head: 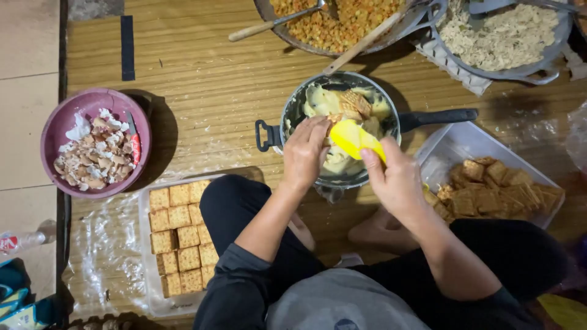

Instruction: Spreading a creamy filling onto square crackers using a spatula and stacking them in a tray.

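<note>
Person seated on the floor, pan in front, food containers all around.

The pan (pixel 340 125) stands before the person's knees, handle pointing right; both hands meet over its near rim, the left hand (pixel 304 153) beside the right hand (pixel 394 180), with a scraper (pixel 354 139) between them. Crackers (pixel 356 104) lie in the pan, it seems on a soft mix. Behind it stand two big pans (pixel 342 24), (pixel 507 36). Left lies a tray of squares (pixel 180 241); further left, a bowl of eggshells (pixel 95 143). Right of the pan lies a tray with crackers (pixel 489 183).
</note>
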